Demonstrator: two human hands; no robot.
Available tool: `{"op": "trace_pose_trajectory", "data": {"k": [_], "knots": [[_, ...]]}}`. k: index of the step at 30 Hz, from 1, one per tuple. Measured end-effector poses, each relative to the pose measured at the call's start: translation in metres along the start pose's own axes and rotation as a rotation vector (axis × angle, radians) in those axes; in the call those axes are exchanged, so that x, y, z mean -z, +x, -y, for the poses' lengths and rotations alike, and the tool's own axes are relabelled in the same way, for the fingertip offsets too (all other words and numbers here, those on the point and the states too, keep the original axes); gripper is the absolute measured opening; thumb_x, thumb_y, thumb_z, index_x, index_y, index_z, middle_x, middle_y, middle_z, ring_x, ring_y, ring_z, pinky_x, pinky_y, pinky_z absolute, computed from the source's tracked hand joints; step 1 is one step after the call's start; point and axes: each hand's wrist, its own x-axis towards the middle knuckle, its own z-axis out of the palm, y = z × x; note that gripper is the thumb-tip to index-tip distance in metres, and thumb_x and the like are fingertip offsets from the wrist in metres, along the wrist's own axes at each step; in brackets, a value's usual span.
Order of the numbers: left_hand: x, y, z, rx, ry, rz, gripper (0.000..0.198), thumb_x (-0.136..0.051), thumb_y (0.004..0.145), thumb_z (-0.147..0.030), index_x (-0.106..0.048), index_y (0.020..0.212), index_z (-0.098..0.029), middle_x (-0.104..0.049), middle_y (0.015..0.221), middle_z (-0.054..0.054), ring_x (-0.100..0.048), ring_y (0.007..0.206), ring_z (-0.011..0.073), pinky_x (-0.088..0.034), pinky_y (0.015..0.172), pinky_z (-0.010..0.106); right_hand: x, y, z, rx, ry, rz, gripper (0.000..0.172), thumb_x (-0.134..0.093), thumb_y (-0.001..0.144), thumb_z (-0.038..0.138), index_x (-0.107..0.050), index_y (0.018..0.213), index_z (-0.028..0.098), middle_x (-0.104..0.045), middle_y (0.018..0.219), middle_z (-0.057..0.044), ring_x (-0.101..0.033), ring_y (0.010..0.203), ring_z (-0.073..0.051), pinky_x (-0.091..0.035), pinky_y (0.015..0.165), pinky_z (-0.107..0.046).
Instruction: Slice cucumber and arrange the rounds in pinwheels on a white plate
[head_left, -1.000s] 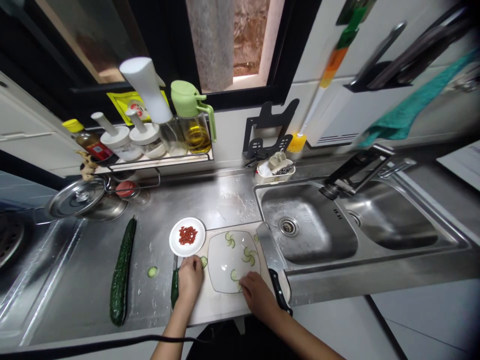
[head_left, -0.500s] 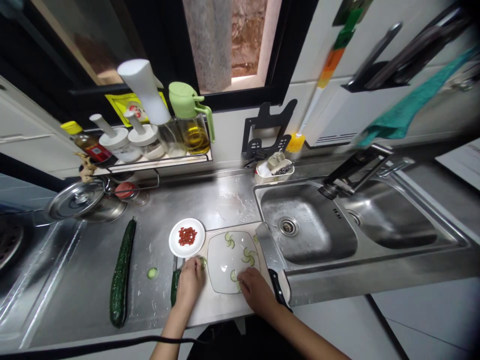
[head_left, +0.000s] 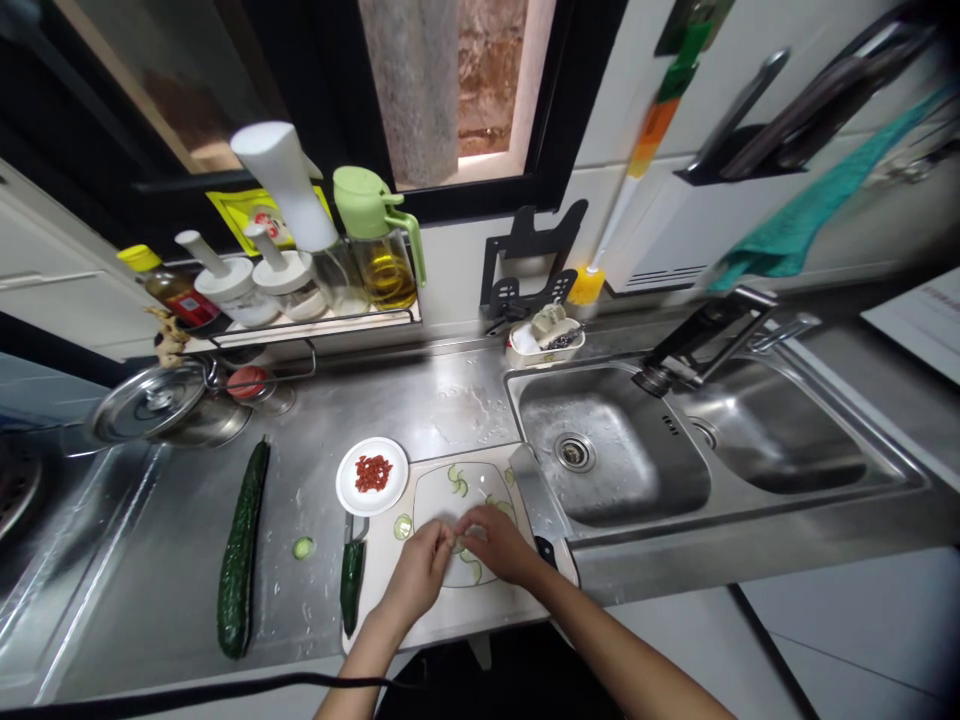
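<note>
My left hand [head_left: 421, 566] is closed, its thumb and fingers pinched over the left part of a square white plate [head_left: 431, 490]. My right hand [head_left: 496, 545] reaches in from the right, fingers bent and pressed together, its fingertips meeting those of the left. Whatever small thing lies between them is hidden. Thin curved cucumber slices [head_left: 457, 480] lie on the plate in swirls. The plate rests on a pale cutting board [head_left: 420, 620]. Left of the plate is a round cucumber slice [head_left: 403, 527], and farther left a cut piece of cucumber [head_left: 352, 585].
A white dish [head_left: 345, 490] holds chopped red bits. A whole cucumber [head_left: 244, 550] and a cucumber end [head_left: 303, 548] lie on the steel counter. A cleaver [head_left: 536, 490] lies along the board's right side, beside the double sink [head_left: 615, 450]. Behind stands a rack of seasonings [head_left: 315, 322].
My left hand has moved right, from beside the round slice to over the plate. My right hand has shifted slightly up and left, and the two hands now meet.
</note>
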Motion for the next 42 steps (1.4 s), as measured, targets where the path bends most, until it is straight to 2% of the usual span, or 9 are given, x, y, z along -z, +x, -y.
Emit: {"op": "trace_pose_trajectory", "data": {"k": [4, 11, 14, 17, 21, 27, 33, 38, 42], "knots": [[-0.009, 0.003, 0.006, 0.119, -0.207, -0.014, 0.028, -0.048, 0.082, -0.044, -0.053, 0.072, -0.017, -0.052, 0.067, -0.001, -0.046, 0.063, 0.0110, -0.036, 0.062, 0.023, 0.009, -0.004, 0.008, -0.112, 0.018, 0.032, 0.008, -0.056, 0.075, 0.019, -0.064, 0.073, 0.019, -0.067, 0.078, -0.001, -0.059, 0.081, -0.016, -0.041, 0.073, -0.027], [-0.020, 0.008, 0.005, 0.715, -0.989, 0.198, 0.047, -0.057, 0.076, -0.055, -0.056, 0.096, -0.013, -0.054, 0.065, -0.001, -0.044, 0.049, 0.0040, -0.024, 0.045, 0.016, 0.021, -0.011, 0.024, -0.105, 0.127, 0.087, 0.008, -0.060, 0.073, 0.020, -0.067, 0.074, 0.021, -0.067, 0.077, 0.001, -0.059, 0.076, -0.014, -0.040, 0.066, -0.023], [-0.019, 0.009, 0.006, 0.734, -1.169, 0.217, 0.039, -0.069, 0.071, -0.039, -0.059, 0.096, -0.012, -0.051, 0.060, -0.004, -0.045, 0.049, 0.0024, -0.026, 0.044, 0.014, 0.025, -0.012, 0.025, -0.106, 0.158, 0.099, 0.009, -0.062, 0.073, 0.027, -0.068, 0.074, 0.021, -0.067, 0.076, 0.001, -0.059, 0.075, -0.014, -0.041, 0.065, -0.024], [-0.017, 0.009, 0.011, 0.702, -1.217, 0.120, 0.038, -0.076, 0.063, -0.023, -0.062, 0.097, -0.012, -0.056, 0.064, -0.002, -0.047, 0.051, 0.0022, -0.032, 0.047, 0.013, 0.027, -0.011, 0.020, -0.122, 0.170, 0.091, 0.010, -0.059, 0.074, 0.024, -0.068, 0.075, 0.020, -0.067, 0.076, 0.000, -0.059, 0.075, -0.015, -0.041, 0.064, -0.024], [-0.014, 0.004, 0.017, 0.669, -1.155, 0.018, 0.039, -0.079, 0.056, -0.020, -0.065, 0.092, -0.012, -0.057, 0.062, -0.002, -0.047, 0.051, 0.0023, -0.034, 0.050, 0.014, 0.025, -0.010, 0.013, -0.146, 0.161, 0.099, 0.011, -0.056, 0.074, 0.021, -0.067, 0.076, 0.020, -0.067, 0.075, -0.001, -0.059, 0.073, -0.014, -0.041, 0.061, -0.023], [-0.018, -0.004, 0.021, 0.568, -0.831, -0.005, 0.028, -0.073, 0.058, -0.031, -0.062, 0.077, -0.013, -0.054, 0.059, -0.005, -0.045, 0.049, 0.0034, -0.025, 0.046, 0.016, 0.017, -0.007, 0.003, -0.154, -0.074, 0.111, 0.015, -0.053, 0.073, 0.014, -0.062, 0.083, 0.019, -0.063, 0.069, 0.002, -0.056, 0.066, -0.011, -0.038, 0.061, -0.022], [-0.033, -0.011, 0.025, 0.401, -0.484, -0.059, 0.013, -0.060, 0.064, -0.027, -0.058, 0.070, -0.016, -0.048, 0.054, -0.006, -0.045, 0.051, 0.0074, -0.039, 0.053, 0.020, 0.009, -0.006, -0.007, -0.075, -0.237, 0.195, 0.011, -0.051, 0.073, 0.012, -0.059, 0.073, 0.019, -0.060, 0.068, 0.001, -0.052, 0.070, -0.013, -0.033, 0.064, -0.023], [-0.041, -0.014, 0.031, 0.390, -0.231, -0.051, 0.010, -0.055, 0.068, -0.026, -0.060, 0.072, -0.018, -0.050, 0.057, -0.005, -0.046, 0.052, 0.0091, -0.039, 0.051, 0.020, 0.001, -0.009, -0.011, -0.045, -0.351, 0.233, 0.013, -0.050, 0.076, 0.013, -0.061, 0.077, 0.019, -0.061, 0.074, -0.002, -0.051, 0.077, -0.016, -0.030, 0.066, -0.026], [-0.041, -0.014, 0.030, 0.339, -0.072, -0.059, 0.011, -0.053, 0.071, -0.024, -0.062, 0.072, -0.018, -0.056, 0.061, -0.003, -0.051, 0.058, 0.0105, -0.040, 0.058, 0.020, -0.004, -0.010, -0.012, -0.038, -0.417, 0.251, 0.014, -0.048, 0.079, 0.014, -0.061, 0.079, 0.019, -0.062, 0.078, -0.003, -0.051, 0.079, -0.017, -0.028, 0.066, -0.027]]}}
